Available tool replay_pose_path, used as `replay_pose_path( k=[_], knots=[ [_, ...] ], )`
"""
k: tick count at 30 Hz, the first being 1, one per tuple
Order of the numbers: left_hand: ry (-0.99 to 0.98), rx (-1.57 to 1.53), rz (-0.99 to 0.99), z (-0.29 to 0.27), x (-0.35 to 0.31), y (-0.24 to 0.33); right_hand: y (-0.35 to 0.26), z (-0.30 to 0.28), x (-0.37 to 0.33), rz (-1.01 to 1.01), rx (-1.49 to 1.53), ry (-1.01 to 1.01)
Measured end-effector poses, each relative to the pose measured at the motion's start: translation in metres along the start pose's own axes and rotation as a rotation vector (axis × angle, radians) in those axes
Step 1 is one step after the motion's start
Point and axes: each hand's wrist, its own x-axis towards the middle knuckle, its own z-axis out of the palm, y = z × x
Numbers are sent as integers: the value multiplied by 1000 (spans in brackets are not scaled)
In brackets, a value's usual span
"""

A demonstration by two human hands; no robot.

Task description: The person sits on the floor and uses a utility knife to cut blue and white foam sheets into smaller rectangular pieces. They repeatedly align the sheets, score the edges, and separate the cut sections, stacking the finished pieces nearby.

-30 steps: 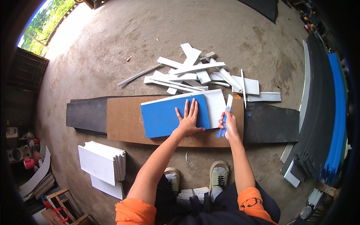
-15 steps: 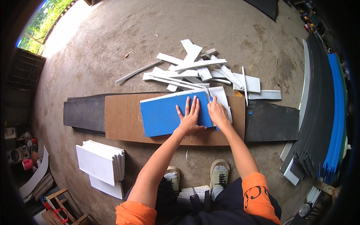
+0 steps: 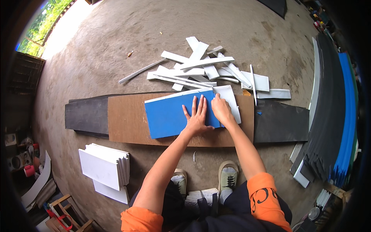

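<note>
A blue rectangular panel [image 3: 166, 116] lies on a white sheet [image 3: 230, 98], which sticks out past its right end and along its far edge. My left hand [image 3: 197, 121] presses flat on the panel with its fingers spread. Beside the panel's right edge, my right hand [image 3: 223, 109] is closed around a slim blue-handled cutter knife [image 3: 222, 125]. Most of the knife is hidden by the hand, and its blade cannot be made out. Both sheets rest on a brown board [image 3: 127, 120].
Dark slabs [image 3: 281, 121] extend under the board at both ends. White offcut strips [image 3: 197, 71] are heaped beyond it. A stack of white sheets [image 3: 100, 166] lies at the near left. Long black sheets [image 3: 322, 100] and blue sheets [image 3: 344, 116] line the right side.
My right hand has shifted slightly farther away and left along the panel's right edge, covering more of the knife. My left hand stays pressed on the panel.
</note>
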Motion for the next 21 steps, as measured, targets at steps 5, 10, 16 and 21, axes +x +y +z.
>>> replay_pose_path(
  k=[5, 10, 16, 21],
  knots=[
    [-17, -4, -32, -1, 0, -2, 18, -6, -47, 99, 178, -244],
    [2, -6, -30, 0, -2, -2, 29, -12, -131, 133, -9, -319],
    [7, 4, -26, 3, -1, -3, 23, -47, -111, 45, 12, -229],
    [-3, 19, -29, 3, 1, -5, 4, -38, -45, -43, -86, 24]
  ],
)
